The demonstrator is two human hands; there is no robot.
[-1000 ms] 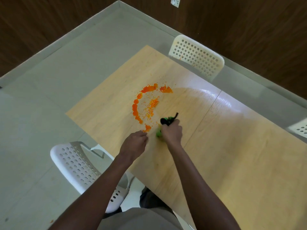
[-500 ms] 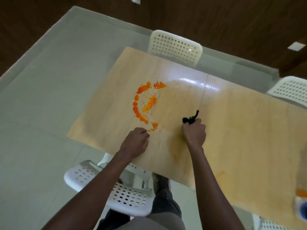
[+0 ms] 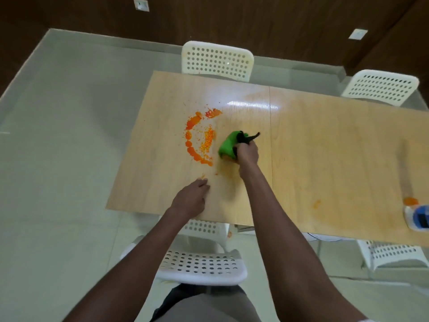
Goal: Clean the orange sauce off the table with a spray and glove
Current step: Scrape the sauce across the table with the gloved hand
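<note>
The orange sauce (image 3: 197, 138) lies on the left half of the wooden table (image 3: 325, 147) as an open arc of blobs with a scatter of small specks inside it, and the green-and-black glove (image 3: 228, 145) sits just right of that arc, bunched and pressed to the tabletop. The right hand (image 3: 247, 154) grips the glove from behind, fingers curled round its black cuff end; the left hand (image 3: 191, 198) rests on the table near the front edge, fingers loosely bent and grasping nothing, with one stray speck just beyond its fingertips. Risk: a wipe that drags across the thick blobs is likely to smear them into a wider film rather than lift them, because the glove presents only a small bunched face. A stroke directed toward the left or front edge could push sauce off the table and onto the white chair (image 3: 202, 266) below. The left hand lies close to the arc and could pick up sauce if the stroke passes toward it. A faint orange film also shows on the right half of the table. A blue-and-white container (image 3: 417, 219), possibly the spray, stands at the far right edge beside another orange blob (image 3: 410, 201), well apart from both hands. More white chairs stand round the table; nothing blocks the glove's path to the arc.
</note>
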